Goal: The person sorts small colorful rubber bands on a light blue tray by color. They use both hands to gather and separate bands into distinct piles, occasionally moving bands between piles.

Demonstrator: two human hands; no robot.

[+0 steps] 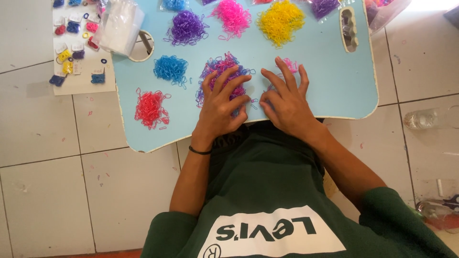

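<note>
You are resting your left hand (pixel 221 102) with fingers spread wide on the mixed purple, pink and blue heap of small rubber bands (pixel 221 71) near the front edge of the light blue lap table (pixel 330 81). Your right hand (pixel 286 98) is lying flat just beside it, fingers fanned open, its fingertips touching a few pink bands (pixel 291 64); neither hand is gripping anything. Sorted piles are sitting around them: a red pile (pixel 151 108) toward the front left corner, a blue pile (pixel 170 68) behind it, and purple (pixel 186 26), pink (pixel 233 16) and yellow (pixel 280 21) piles along the far edge.
</note>
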